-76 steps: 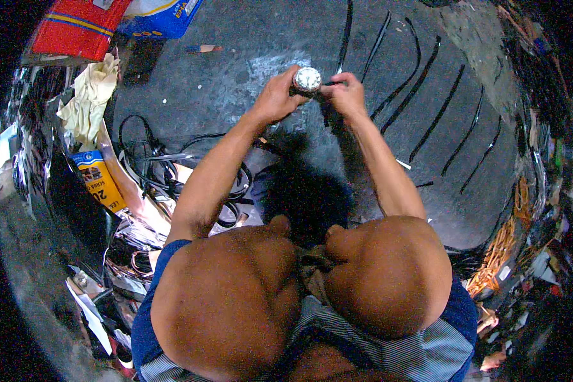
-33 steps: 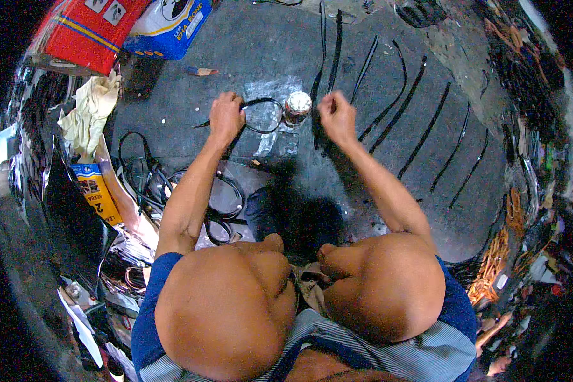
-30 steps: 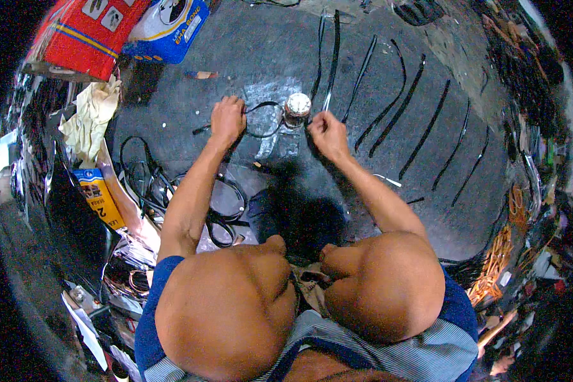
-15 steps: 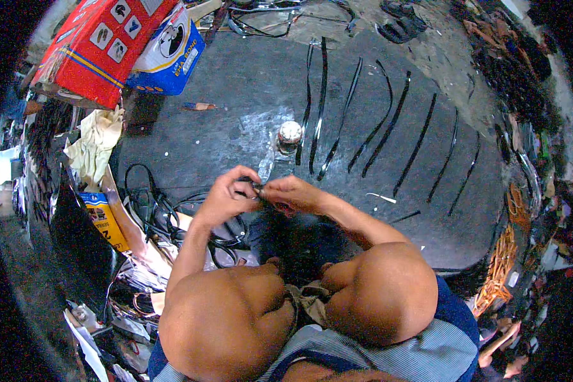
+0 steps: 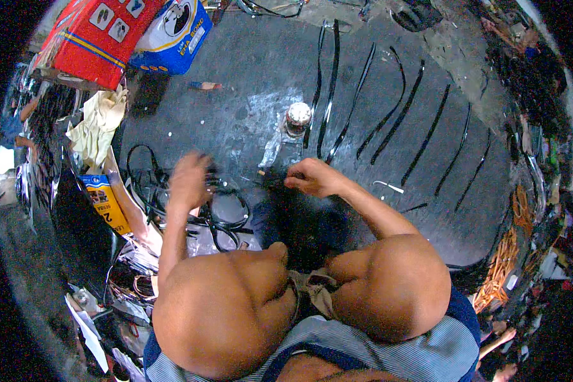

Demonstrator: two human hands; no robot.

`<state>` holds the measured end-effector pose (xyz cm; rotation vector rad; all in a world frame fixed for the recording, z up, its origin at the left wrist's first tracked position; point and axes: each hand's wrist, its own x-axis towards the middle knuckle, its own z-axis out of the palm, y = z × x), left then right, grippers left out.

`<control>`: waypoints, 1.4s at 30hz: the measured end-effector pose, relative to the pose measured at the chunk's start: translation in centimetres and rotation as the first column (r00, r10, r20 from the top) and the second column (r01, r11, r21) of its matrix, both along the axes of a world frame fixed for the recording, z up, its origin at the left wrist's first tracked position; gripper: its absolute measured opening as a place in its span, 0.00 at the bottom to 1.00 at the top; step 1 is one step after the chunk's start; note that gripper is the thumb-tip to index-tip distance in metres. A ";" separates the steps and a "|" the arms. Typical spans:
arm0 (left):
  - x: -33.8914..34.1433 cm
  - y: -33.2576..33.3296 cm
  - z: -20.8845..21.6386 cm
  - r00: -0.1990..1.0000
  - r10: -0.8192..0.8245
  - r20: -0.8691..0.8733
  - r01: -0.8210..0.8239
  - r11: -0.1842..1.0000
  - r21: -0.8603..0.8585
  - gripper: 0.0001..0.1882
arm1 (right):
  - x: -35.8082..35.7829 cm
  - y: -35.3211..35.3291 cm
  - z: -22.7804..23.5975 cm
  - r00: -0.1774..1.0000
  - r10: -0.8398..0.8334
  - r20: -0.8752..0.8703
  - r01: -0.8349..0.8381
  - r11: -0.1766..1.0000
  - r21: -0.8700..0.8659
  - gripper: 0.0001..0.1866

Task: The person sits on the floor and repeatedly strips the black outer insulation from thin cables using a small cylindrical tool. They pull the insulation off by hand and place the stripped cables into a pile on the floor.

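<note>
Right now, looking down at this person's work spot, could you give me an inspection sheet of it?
Surface: dark grey floor, a whitish smear near the middle.
Job's things: black strips laid side by side on the floor; a small round tin stands beside them; a short dark piece at the right hand, too blurred to tell more.
Clutter: red box, blue box, yellow cloth, orange pack.
Grippers: left hand blurred, over the black loops; right hand pinches the dark piece.
Cables: black loops in a heap at the left.
Surroundings: orange scraps at the right rim; bare knees below.
</note>
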<state>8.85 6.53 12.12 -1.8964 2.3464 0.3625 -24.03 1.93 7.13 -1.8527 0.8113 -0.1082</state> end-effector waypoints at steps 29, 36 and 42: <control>-10.1 -8.0 -8.6 -0.281 0.786 -0.551 0.245 0.614 0.750 0.26 | 1.7 -5.7 0.8 0.478 -0.785 0.393 0.875 0.464 -0.137 0.36; -10.2 -12.1 -6.0 0.503 0.460 -0.732 -0.056 0.862 0.503 0.11 | -5.1 -6.7 -2.0 0.342 -0.865 0.367 0.938 0.291 -0.188 0.31; -12.4 -14.6 -10.9 0.500 0.389 -0.774 -0.029 0.900 0.434 0.02 | -1.8 -6.2 0.4 0.425 -0.807 0.411 0.899 0.428 -0.089 0.32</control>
